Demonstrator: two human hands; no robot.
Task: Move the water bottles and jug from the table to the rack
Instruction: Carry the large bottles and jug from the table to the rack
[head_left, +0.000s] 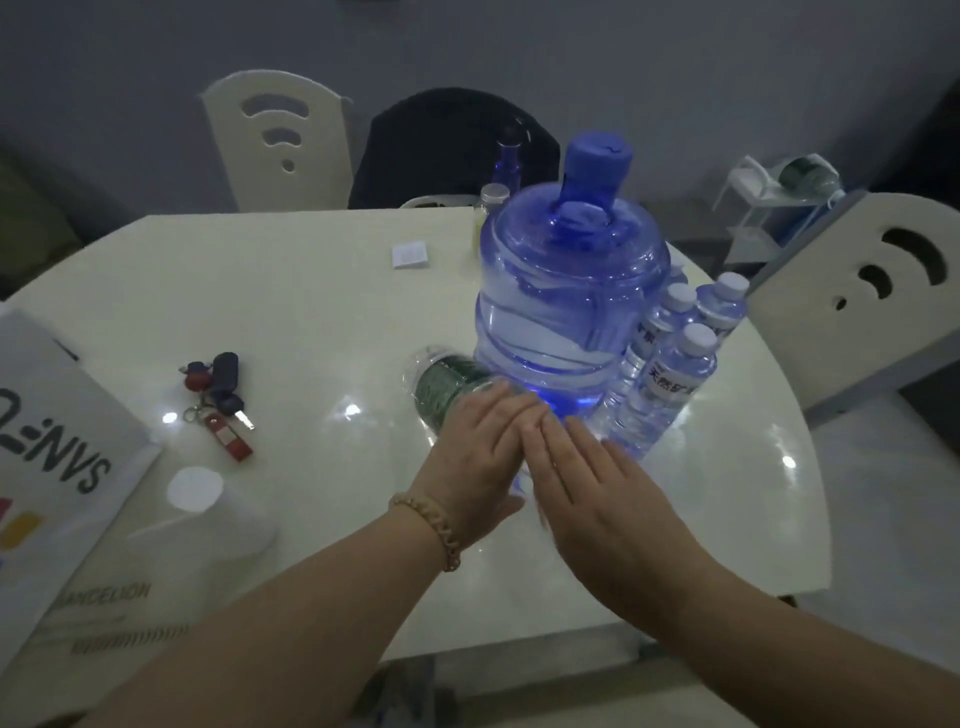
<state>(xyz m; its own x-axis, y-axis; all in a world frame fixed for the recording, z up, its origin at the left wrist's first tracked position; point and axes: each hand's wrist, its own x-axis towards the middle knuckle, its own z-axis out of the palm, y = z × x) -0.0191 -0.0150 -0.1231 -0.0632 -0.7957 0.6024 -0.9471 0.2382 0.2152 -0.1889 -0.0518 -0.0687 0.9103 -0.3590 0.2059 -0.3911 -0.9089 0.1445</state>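
1. Reaching over the table (311, 312), both hands are out flat: the left hand (480, 457) and right hand (597, 499) have straight fingers held close, palms turned toward each other, inner edges touching near the fingertips, gripping nothing.
2. The jug (566, 306) stands on the table just beyond the fingertips, near its base but apart from it.
3. A green-label bottle (447, 387) lies on its side right at the left fingertips; whether they touch it I cannot tell.
4. Clear bottles (670, 364) stand packed against the jug's right side, just beyond the right hand.
5. Further back, more small bottles (493, 200) peek out behind the jug.
6. Off to the left: keys (221, 400), a white lid-like disc (195, 488) and a printed bag (57, 467); a small white card (410, 255) lies mid-table.
7. A white rack (769, 208) sits past the table's far right corner, a chair (862, 306) standing near it.
8. The jug is upright, long axis vertical, blue cap on top.
9. The green-label bottle's long axis runs from upper left toward the hands, its clear base pointing up-left.
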